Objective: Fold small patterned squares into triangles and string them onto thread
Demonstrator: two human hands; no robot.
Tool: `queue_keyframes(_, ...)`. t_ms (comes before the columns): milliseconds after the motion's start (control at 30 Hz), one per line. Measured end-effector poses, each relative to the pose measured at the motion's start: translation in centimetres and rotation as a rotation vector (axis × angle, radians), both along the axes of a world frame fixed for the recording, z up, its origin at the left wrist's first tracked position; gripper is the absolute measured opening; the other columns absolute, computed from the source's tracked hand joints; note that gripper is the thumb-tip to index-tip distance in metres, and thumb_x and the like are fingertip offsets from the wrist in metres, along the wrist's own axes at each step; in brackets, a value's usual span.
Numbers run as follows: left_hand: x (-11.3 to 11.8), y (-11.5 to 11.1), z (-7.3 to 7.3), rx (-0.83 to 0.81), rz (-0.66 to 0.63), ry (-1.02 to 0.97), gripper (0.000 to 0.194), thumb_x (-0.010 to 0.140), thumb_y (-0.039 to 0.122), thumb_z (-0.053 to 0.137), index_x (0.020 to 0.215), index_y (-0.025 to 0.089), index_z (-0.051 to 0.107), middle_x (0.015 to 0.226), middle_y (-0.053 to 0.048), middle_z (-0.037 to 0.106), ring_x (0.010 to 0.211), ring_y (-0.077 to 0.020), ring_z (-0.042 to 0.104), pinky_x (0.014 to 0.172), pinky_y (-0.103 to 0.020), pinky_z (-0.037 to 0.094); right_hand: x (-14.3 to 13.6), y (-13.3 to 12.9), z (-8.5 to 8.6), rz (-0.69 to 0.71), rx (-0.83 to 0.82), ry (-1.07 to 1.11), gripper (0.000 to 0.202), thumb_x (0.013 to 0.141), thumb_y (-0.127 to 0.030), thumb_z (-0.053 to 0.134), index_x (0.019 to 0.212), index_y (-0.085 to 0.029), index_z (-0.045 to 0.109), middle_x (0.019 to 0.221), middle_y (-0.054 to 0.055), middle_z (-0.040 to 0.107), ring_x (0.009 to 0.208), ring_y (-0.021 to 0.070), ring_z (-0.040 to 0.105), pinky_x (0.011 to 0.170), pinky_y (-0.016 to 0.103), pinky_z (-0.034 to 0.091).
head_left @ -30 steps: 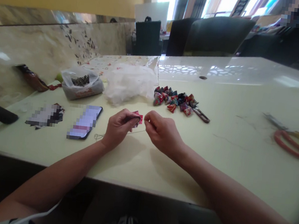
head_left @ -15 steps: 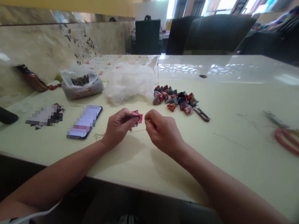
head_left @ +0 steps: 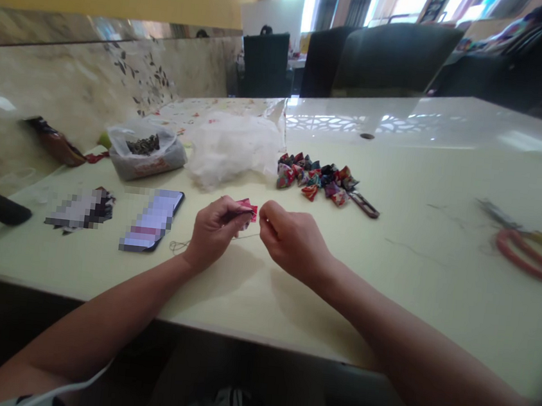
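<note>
My left hand (head_left: 214, 232) pinches a small piece of red patterned fabric (head_left: 253, 212) between thumb and fingers. Close by on its right, my right hand (head_left: 291, 240) is closed in a pinch; whatever its fingertips hold is too small to make out. A dark thread (head_left: 180, 245) lies looped on the table by my left wrist and runs under both hands. Beyond my hands sits a pile of small stuffed fabric pieces (head_left: 312, 176) in mixed prints, with thread snips (head_left: 365, 205) beside it.
White stuffing (head_left: 232, 150) in clear plastic and a bag of dried dark bits (head_left: 144, 159) stand at the back. A phone (head_left: 153, 220) and fabric scraps (head_left: 81, 210) lie left. Red-handled scissors (head_left: 530, 253) rest at the right, near loose threads. Chairs (head_left: 392, 61) stand beyond the table.
Both hands stay close together, with the right hand shifted very slightly toward the fabric. The whole view has moved a little; nothing was let go.
</note>
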State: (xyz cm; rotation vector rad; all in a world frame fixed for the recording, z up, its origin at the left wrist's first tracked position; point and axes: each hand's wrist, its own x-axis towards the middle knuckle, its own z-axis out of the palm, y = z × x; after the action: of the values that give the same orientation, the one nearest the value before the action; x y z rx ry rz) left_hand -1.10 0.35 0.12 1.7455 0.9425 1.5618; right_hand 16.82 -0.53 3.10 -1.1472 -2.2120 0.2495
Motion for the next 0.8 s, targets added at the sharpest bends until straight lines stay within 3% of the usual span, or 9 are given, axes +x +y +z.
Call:
queue_keyframes(267, -0.1, 0.0, -0.3, -0.001, 0.023, 0.042, 0.014, 0.086, 0.027, 0.076, 0.083, 0.016, 0.067, 0.068, -0.001, 0.067, 0.057, -0.01, 0.06, 0.048, -0.021, 0.05, -0.6, -0.3, -0.3, -0.126, 0.091, -0.142, 0.017, 0.089, -0.018, 0.038, 0.091, -0.018, 0.056, 0.058, 0.001, 0.047, 0.052, 0.0132, 0.017, 0.053, 0.029, 0.014)
queue_keyframes(500, 0.1, -0.1, 0.3, -0.078, 0.0, -0.063, 0.015, 0.081, 0.025, 0.079, 0.078, 0.016, 0.067, 0.063, 0.001, 0.065, 0.051, -0.0083, 0.057, 0.046, -0.019, 0.047, 0.3, 0.4, 0.1, -0.086, 0.046, 0.043, 0.014, 0.09, -0.023, 0.04, 0.085, -0.019, 0.053, 0.061, 0.002, 0.052, 0.053, 0.0133, 0.034, 0.055, 0.028, 0.022)
queue_keyframes(800, -0.6, 0.7, -0.5, -0.236, -0.113, -0.187, 0.014, 0.082, 0.028, 0.08, 0.089, 0.017, 0.076, 0.065, 0.0, 0.067, 0.051, -0.0072, 0.054, 0.047, -0.02, 0.044, 0.9, 0.7, 0.1, 0.041, 0.069, 0.221, 0.015, 0.091, -0.023, 0.047, 0.081, -0.019, 0.058, 0.066, 0.001, 0.06, 0.057, 0.0119, 0.046, 0.059, 0.026, 0.028)
